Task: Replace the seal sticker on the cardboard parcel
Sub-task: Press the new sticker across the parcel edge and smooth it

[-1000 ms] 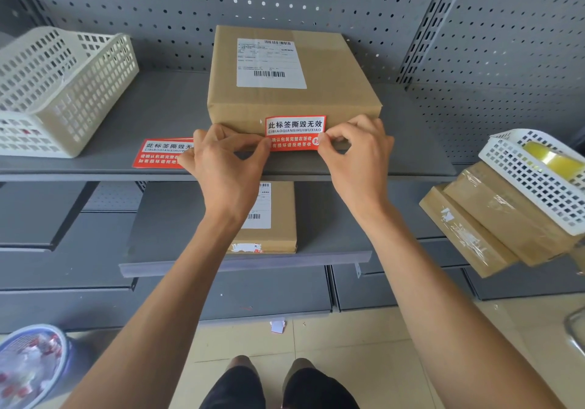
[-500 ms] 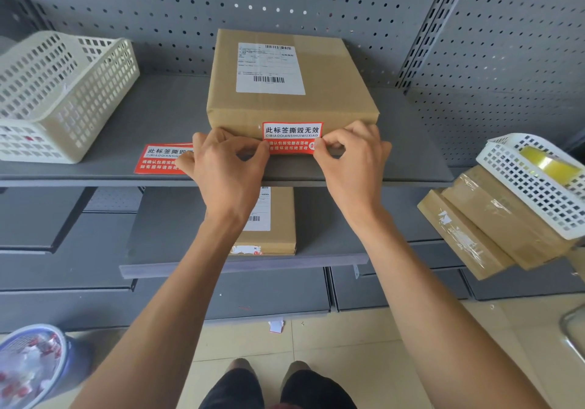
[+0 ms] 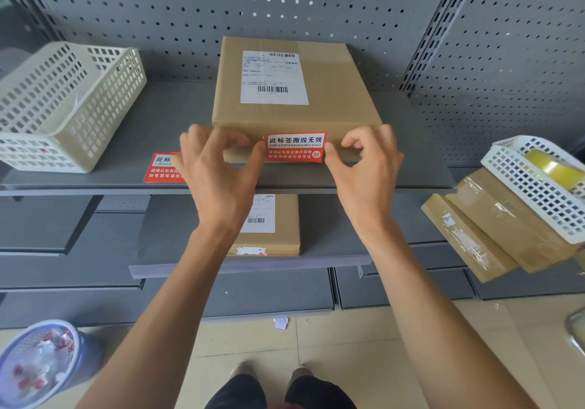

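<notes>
Cardboard parcel (image 3: 297,92) sits flat on the upper shelf (image 3: 395,168), front face toward the camera. The red seal sticker (image 3: 296,147) is now on that front face, roughly centred, white top band just under the top edge.

Change vs a second ago: both hands have slid outward off the sticker. Before, thumb and fingertips pinched its left and right ends; now the left hand (image 3: 221,168) touches only the sticker's left edge with the thumb tip, and the right hand (image 3: 364,168) touches the right edge. Fingers of both are loosely curled, apart, gripping nothing. The sticker looks flat and stays put without support, so it's probably adhered. Can't confirm the bottom edge is fully pressed down; the lower part sits in shadow near the shelf.

Meaning: placement is done, remaining work is a final press/smooth, then let go.

A second red sticker (image 3: 163,168) lies on the shelf left of the parcel, partly hidden by the left hand.
</notes>
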A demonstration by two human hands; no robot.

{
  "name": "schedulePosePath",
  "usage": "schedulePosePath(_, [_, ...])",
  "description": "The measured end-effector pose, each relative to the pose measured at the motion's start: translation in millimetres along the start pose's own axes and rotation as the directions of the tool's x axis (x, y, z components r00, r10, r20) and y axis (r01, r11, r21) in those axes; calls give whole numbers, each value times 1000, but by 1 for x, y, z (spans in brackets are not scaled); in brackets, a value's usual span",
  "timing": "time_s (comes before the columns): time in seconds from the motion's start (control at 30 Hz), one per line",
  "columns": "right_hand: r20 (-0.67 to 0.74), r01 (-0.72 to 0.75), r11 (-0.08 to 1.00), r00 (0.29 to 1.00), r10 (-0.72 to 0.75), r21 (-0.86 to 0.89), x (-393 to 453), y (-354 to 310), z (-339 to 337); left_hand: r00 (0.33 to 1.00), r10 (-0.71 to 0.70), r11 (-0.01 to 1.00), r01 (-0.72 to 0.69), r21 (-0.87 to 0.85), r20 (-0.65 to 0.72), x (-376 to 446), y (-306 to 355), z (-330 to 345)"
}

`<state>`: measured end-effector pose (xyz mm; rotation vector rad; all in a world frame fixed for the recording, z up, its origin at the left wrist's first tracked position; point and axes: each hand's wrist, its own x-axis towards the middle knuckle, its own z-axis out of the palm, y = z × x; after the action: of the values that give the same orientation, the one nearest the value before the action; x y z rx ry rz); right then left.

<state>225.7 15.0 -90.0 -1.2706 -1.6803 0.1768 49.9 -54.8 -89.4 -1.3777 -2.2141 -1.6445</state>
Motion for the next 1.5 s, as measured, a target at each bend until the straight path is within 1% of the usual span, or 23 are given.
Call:
schedulePosePath(0.07, [-73, -23, 999, 997, 26, 47, 1, -3, -7, 999, -12, 996, 8, -84, -50, 3, 6, -5])
schedulePosePath(0.1, [-77, -33, 998, 996, 38, 56, 2, -5, -9, 998, -38, 992, 32, -124, -47, 6, 7, -6])
schedulePosePath(0.13, [-46, -54, 996, 997, 57, 67, 3, -7, -9, 997, -71, 986, 68, -153, -14, 9, 7, -5])
schedulePosePath(0.2, [74, -115, 988, 991, 108, 108, 6, -11, -6, 987, -119, 977, 136, -162, 112, 16, 6, 0])
schedulePosePath(0.27, [154, -160, 977, 978, 138, 139, 7, -14, -2, 969, -127, 974, 162, -159, 210, 18, 6, 5])
schedulePosePath(0.33, [165, -174, 973, 975, 149, 150, 8, -16, -1, 962, -122, 971, 166, -170, 242, 18, 10, 6])
schedulePosePath(0.4, [159, -184, 970, 975, 159, 158, 10, -19, -4, 961, -123, 966, 173, -193, 247, 20, 14, 4])
schedulePosePath(0.5, [134, -177, 972, 978, 157, 151, 18, -27, -13, 966, -105, 967, 155, -204, 237, 26, 23, -3])
schedulePosePath(0.67, [88, -119, 976, 991, 105, 181, 40, -55, -34, 987, -70, 972, 100, -215, 142, 42, 54, -27])
schedulePosePath(0.73, [94, -105, 979, 992, 89, 178, 48, -67, -42, 992, -52, 976, 75, -206, 116, 48, 66, -37])
schedulePosePath(0.87, [106, -71, 989, 993, 58, 130, 57, -85, -53, 994, -30, 982, 49, -181, 106, 57, 82, -53])
schedulePosePath(1.03, [131, -88, 994, 988, 80, 62, 61, -99, -61, 996, -44, 985, 56, -165, 74, 61, 95, -60])
schedulePosePath(1.2, [68, -91, 995, 993, 93, -37, 64, -111, -58, 996, -92, 989, 94, -113, 18, 63, 107, -55])
schedulePosePath(1.37, [-10, -132, 988, 991, 131, -82, 69, -114, -55, 996, -90, 994, 91, -60, 11, 63, 114, -50])
schedulePosePath(1.5, [-51, -138, 983, 990, 133, -120, 67, -118, -51, 994, -105, 994, 105, -24, -2, 64, 112, -47])
